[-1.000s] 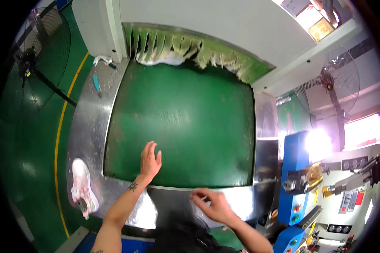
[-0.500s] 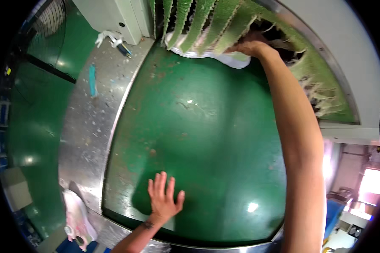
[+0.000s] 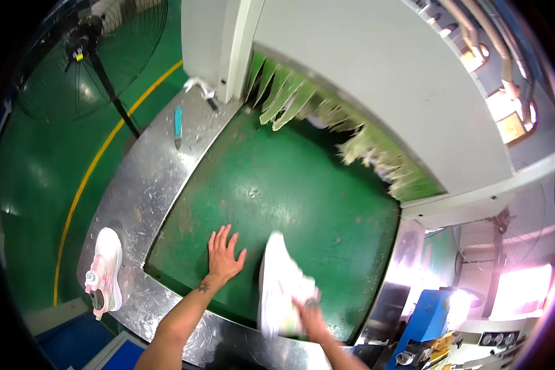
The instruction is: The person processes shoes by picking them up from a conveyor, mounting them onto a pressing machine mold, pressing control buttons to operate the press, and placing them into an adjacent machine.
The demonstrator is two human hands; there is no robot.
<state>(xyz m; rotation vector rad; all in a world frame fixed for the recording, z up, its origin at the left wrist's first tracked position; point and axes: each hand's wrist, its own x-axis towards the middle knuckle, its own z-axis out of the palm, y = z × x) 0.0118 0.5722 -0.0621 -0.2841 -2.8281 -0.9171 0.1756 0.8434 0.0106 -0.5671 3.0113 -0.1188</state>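
Above the near part of the green belt (image 3: pixel 290 191), my right hand (image 3: pixel 311 317) grips a white sneaker (image 3: pixel 280 277) by its heel end, its toe turned away from me. Pale pink and lime patches show on the sneaker, and motion blurs it a little. My left hand (image 3: pixel 224 254) is spread open with the palm down on the belt, left of that sneaker, and holds nothing. A second white and pink sneaker (image 3: pixel 107 271) rests on the metal ledge (image 3: pixel 139 191) at the left.
A frayed green strip curtain (image 3: pixel 296 92) hangs below a grey machine housing (image 3: pixel 376 74) at the far end. On the ledge lie a turquoise-handled tool (image 3: pixel 178 120) and a crumpled white thing (image 3: pixel 198 86). Beyond stands a black fan (image 3: pixel 86 43); a blue machine (image 3: pixel 427 314) is at the right.
My right hand has come back from the curtain to the near belt, bringing the sneaker out. The left hand stays spread over the belt. The view has shifted, showing more housing.
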